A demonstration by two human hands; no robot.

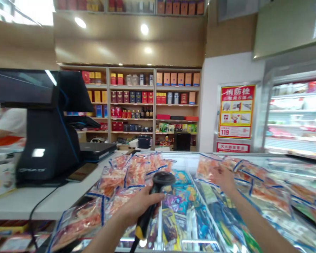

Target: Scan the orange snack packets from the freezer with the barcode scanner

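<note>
My left hand (143,202) is wrapped round the handle of a black barcode scanner (163,178) with a yellow patch near its lower end. The scanner's head points up and away, over the freezer. Farther right, my right hand (223,177) has its fingers curled on a clear plastic bag of orange-pink food (205,168). More blue-edged bags (113,179) of similar food lie to the left, and others (270,191) to the right. They rest on the freezer's glass top, with colourful packets (180,200) showing below.
On the white counter (94,172) at left stand a black checkout terminal (47,140), a dark flat device and a phone-like slab (82,172). A cable (39,203) hangs over its edge. Shelves of boxes and bottles (131,105) line the back. A person's sleeve (12,123) shows at far left.
</note>
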